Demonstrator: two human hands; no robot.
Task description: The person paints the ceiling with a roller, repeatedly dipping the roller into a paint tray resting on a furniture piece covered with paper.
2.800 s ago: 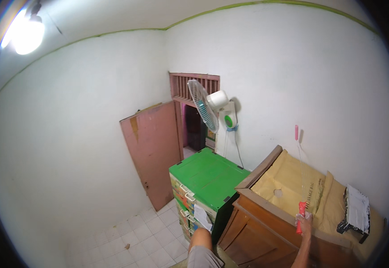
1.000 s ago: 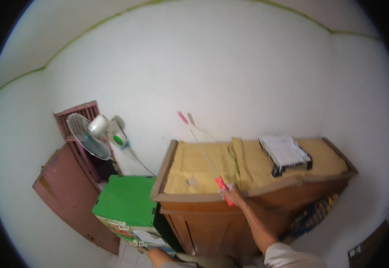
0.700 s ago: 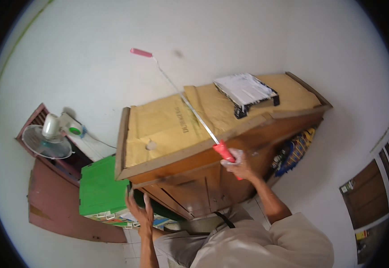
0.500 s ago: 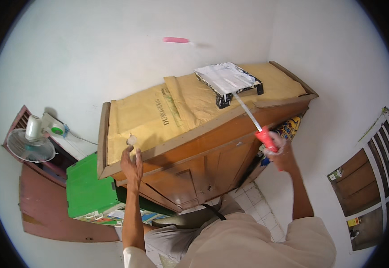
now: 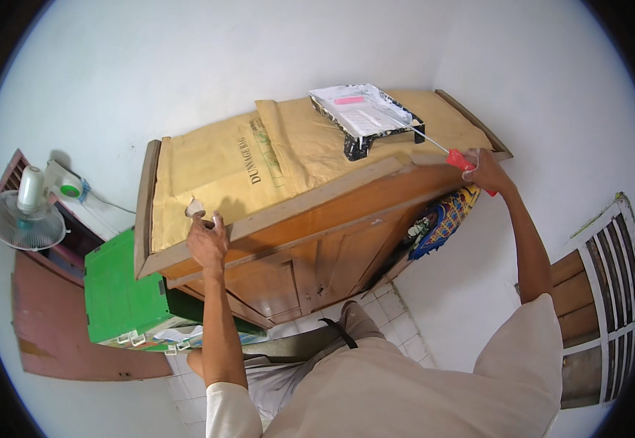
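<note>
My right hand [image 5: 486, 171] is closed round the red handle of a paint roller [image 5: 457, 157], past the cabinet's right front edge. The roller's thin metal rod slants up to the left, and its pink roller head [image 5: 349, 100] lies in a paint tray [image 5: 399, 129]. White paint coats the tray, which has black, paint-spattered legs and stands on top of a wooden cabinet [image 5: 259, 281]. White smears show on my right fingers. At the cabinet's front left edge is my left hand [image 5: 208, 244], fingers apart and slightly bent, beside a small pale patch [image 5: 195, 207] on the yellow-brown covering [image 5: 208, 168].
White walls rise behind and right of the cabinet. A green box [image 5: 124, 285] stands at its left, with a fan [image 5: 27, 215] farther left. Patterned cloth [image 5: 445, 223] hangs by the cabinet's right side. A barred window [image 5: 609, 285] is at the far right.
The pink roller head has come down from in front of the wall into the tray. My right hand has moved up and right with the handle. My left hand stays by the cabinet edge.
</note>
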